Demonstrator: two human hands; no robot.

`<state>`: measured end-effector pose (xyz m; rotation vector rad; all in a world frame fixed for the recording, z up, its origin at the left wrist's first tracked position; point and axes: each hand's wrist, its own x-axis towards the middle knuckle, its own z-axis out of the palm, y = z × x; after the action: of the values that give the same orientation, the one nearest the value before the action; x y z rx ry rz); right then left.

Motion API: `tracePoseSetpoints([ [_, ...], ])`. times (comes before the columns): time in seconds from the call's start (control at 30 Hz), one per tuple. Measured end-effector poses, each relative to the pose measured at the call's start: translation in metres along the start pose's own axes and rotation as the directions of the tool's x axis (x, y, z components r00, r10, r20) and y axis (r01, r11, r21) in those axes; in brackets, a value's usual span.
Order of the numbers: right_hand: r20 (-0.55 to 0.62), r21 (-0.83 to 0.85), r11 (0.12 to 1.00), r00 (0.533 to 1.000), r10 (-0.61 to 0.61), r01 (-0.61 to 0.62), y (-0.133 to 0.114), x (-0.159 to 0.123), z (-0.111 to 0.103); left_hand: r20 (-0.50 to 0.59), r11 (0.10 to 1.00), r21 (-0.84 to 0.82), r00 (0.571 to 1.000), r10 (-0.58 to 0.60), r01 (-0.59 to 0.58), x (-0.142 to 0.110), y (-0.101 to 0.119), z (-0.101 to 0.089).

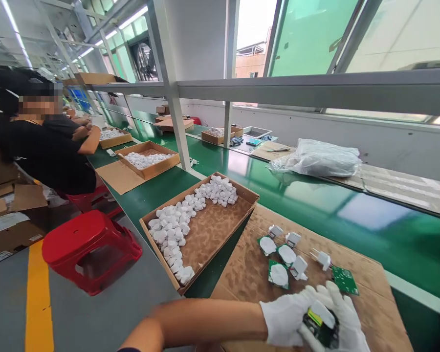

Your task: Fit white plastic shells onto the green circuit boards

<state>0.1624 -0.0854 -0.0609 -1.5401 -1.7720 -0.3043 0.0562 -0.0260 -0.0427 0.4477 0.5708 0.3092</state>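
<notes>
And both gloved hands are clamped on it: left hand [288,315] and right hand [352,327] brace a circuit board [320,335] from either side, likely for steadiness, over the near side of the cardboard sheet [242,274]. Three white-topped boards [278,275] sit toward its far-left corner, seemingly parked clear; beyond, a shallow carton [209,232] holds white pieces [168,230] banked along its left edges, perhaps for easy reach.

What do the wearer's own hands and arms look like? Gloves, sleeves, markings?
Left hand and right hand: plain white gloves, no markings visible. The left glove ends around the wrist; the left forearm is bare, with a dark sleeve edge just showing at the bottom of the picture. Right forearm and sleeve are out of view.
</notes>
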Motion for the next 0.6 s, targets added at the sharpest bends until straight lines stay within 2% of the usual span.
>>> tracePoseSetpoints([
  [0.07, 0.059, -0.004, 0.998, 0.997, -0.054, 0.055, -0.005, 0.012, -0.011, 0.153, 0.999, -0.046, 0.988, 0.022, -0.015, -0.007, 0.007, 0.0],
  [0.13, 0.125, -0.004, 1.0, 0.992, -0.027, 0.027, -0.005, 0.035, -0.021, 0.268, 0.998, -0.057, 0.962, 0.048, -0.033, -0.014, 0.016, 0.0],
  [0.17, 0.156, -0.01, 1.0, 0.987, 0.031, -0.03, -0.002, 0.051, -0.024, 0.274, 0.999, -0.029, 0.961, 0.029, -0.022, -0.017, 0.02, 0.001],
  [0.23, 0.191, -0.048, 0.978, 0.959, 0.207, -0.201, 0.012, 0.09, -0.023, 0.187, 0.986, 0.149, 0.981, 0.047, -0.076, -0.024, 0.024, 0.002],
  [0.3, 0.244, -0.158, 0.958, 0.931, 0.272, -0.239, 0.034, 0.132, -0.012, 0.123, 0.876, 0.431, 0.975, 0.183, -0.218, -0.031, 0.022, 0.002],
  [0.37, 0.281, -0.331, 0.911, 0.895, 0.346, -0.248, 0.054, 0.168, 0.004, 0.217, 0.658, 0.661, 0.931, 0.293, -0.361, -0.038, 0.018, 0.002],
  [0.4, 0.298, -0.405, 0.886, 0.883, 0.363, -0.228, 0.06, 0.18, 0.012, 0.288, 0.553, 0.729, 0.914, 0.287, -0.404, -0.041, 0.016, 0.002],
  [0.47, 0.317, -0.471, 0.861, 0.874, 0.368, -0.192, 0.06, 0.192, 0.022, 0.379, 0.422, 0.792, 0.897, 0.226, -0.441, -0.044, 0.014, 0.003],
  [0.5, 0.35, -0.461, 0.869, 0.863, 0.365, -0.181, 0.053, 0.192, 0.025, 0.387, 0.398, 0.804, 0.897, 0.214, -0.442, -0.045, 0.015, 0.003],
  [0.53, 0.408, -0.431, 0.884, 0.836, 0.367, -0.178, 0.043, 0.188, 0.025, 0.37, 0.403, 0.811, 0.905, 0.209, -0.425, -0.045, 0.015, 0.002],
  [0.6, 0.569, -0.382, 0.91, 0.735, 0.368, -0.16, 0.018, 0.173, 0.023, 0.296, 0.459, 0.818, 0.938, 0.18, -0.346, -0.043, 0.016, 0.0],
])
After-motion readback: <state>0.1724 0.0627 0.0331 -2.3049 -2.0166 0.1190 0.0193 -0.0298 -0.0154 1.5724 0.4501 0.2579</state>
